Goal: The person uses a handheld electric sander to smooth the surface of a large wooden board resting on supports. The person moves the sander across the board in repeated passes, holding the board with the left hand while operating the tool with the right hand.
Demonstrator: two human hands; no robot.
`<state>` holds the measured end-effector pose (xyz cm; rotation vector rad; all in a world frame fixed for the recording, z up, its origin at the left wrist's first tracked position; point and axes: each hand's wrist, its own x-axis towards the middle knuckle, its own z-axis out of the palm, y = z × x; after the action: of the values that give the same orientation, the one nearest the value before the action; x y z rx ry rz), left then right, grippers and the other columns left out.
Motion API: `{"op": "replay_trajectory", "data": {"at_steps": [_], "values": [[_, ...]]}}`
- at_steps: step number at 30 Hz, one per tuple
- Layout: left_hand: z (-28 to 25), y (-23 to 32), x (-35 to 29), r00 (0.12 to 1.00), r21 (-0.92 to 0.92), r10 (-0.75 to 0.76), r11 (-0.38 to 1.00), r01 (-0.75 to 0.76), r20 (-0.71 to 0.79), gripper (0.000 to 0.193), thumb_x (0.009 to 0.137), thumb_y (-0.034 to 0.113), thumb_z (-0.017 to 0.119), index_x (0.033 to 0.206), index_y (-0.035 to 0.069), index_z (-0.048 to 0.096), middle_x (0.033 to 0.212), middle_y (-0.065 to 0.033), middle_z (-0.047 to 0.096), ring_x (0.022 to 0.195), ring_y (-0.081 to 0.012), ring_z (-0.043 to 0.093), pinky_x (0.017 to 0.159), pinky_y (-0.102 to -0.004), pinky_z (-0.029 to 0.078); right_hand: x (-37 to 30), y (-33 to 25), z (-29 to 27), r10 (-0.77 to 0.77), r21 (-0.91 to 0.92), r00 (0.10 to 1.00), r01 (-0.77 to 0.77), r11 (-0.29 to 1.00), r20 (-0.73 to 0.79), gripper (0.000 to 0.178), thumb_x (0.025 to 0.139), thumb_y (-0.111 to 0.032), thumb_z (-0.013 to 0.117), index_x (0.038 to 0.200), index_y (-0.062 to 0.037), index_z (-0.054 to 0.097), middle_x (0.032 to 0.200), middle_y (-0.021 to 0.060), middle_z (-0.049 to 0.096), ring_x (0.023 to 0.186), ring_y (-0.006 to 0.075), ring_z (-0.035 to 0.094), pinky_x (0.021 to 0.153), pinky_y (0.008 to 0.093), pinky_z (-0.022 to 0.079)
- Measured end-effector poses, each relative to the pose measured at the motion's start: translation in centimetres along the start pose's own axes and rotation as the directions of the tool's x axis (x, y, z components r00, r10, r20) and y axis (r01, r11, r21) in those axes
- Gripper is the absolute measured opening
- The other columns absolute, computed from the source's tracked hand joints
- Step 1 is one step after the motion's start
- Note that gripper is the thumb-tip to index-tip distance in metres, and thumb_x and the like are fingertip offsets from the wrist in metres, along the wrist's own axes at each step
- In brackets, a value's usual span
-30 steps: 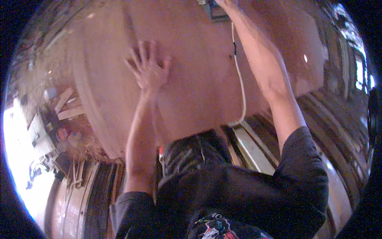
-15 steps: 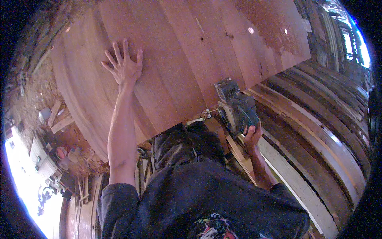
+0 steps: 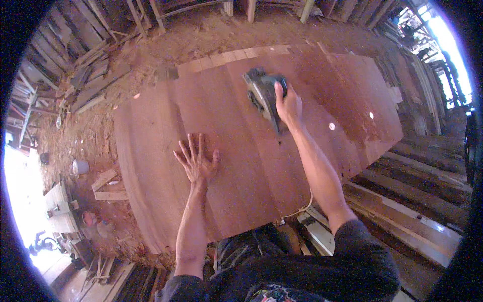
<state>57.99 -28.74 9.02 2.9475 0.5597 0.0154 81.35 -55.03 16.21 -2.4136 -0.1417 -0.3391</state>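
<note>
A broad reddish-brown wooden panel (image 3: 226, 181), made of joined boards, stretches out in front of me. My left hand (image 3: 197, 162) lies flat on its left part with the fingers spread. Over the far middle of the panel, my right hand (image 3: 290, 106) grips the rear handle of a dark green handheld power tool (image 3: 262, 93), shaped like a belt sander or a planer. Motion blurs the tool, and its underside is hidden, so I cannot tell whether it touches the wood. A pale cord (image 3: 308, 202) shows at the panel's near edge, below my right forearm.
Long stacked boards (image 3: 407, 201) run along the right side. On the littered ground at left are a white bucket (image 3: 79, 167) and a wooden frame piece (image 3: 111, 195). Upright timbers (image 3: 250, 11) line the far side. Two pale round spots mark the panel's right part.
My right hand has carried the power tool from beside the panel's near edge up over its far middle. My left hand stays flat on the panel. The view has shifted, showing more far ground.
</note>
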Motion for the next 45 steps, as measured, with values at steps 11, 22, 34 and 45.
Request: {"op": "replay_trajectory", "data": {"at_steps": [11,22,34,45], "values": [[0.7,0.6,-0.2,0.999,0.058,0.031,0.998,-0.029,-0.035,0.080,0.100,0.065,0.051,0.167,0.025,0.035,0.177,-0.0116,0.019,0.162,-0.0455,0.008,0.128,-0.0691,0.001,11.9,-0.3,7.9,-0.037,0.051,0.997,0.034,0.998,0.071,0.076,0.108,-0.062,0.039,0.141,0.0035,0.057,0.122,0.0385,0.068,0.115,0.0559,0.065,0.102,0.0597,0.052],[2.9,0.0,-0.2,0.996,0.046,0.044,0.998,-0.041,-0.075,0.081,0.102,0.069,0.045,0.169,0.027,0.029,0.178,-0.0120,0.017,0.163,-0.0458,0.006,0.126,-0.0724,0.001,-41.0,9.9,-21.9,0.471,0.218,0.874,-0.486,0.846,0.120,0.045,0.109,-0.048,0.055,0.125,-0.0060,0.058,0.082,-0.0048,0.056,0.063,0.0076,0.050,0.055,0.0268,0.043],[2.3,0.1,-0.2,0.999,0.087,0.041,0.995,-0.038,-0.032,0.081,0.103,0.069,0.043,0.169,0.025,0.029,0.178,-0.0123,0.016,0.163,-0.0459,0.004,0.126,-0.0714,-0.001,-31.0,9.3,-16.9,0.199,0.021,0.978,-0.201,0.979,0.062,0.040,0.109,-0.042,0.056,0.113,-0.0028,0.063,0.078,0.0036,0.064,0.065,0.0146,0.061,0.056,0.0351,0.049],[1.2,0.2,0.0,1.000,0.037,0.012,0.999,-0.012,-0.017,0.082,0.100,0.068,0.048,0.168,0.025,0.032,0.177,-0.0108,0.019,0.163,-0.0450,0.007,0.127,-0.0701,-0.002,8.4,1.3,6.1,-0.024,-0.084,1.000,0.024,0.996,0.000,0.070,0.105,-0.065,0.046,0.116,-0.0007,0.072,0.102,0.0320,0.074,0.101,0.0520,0.071,0.089,0.0605,0.057]]}}
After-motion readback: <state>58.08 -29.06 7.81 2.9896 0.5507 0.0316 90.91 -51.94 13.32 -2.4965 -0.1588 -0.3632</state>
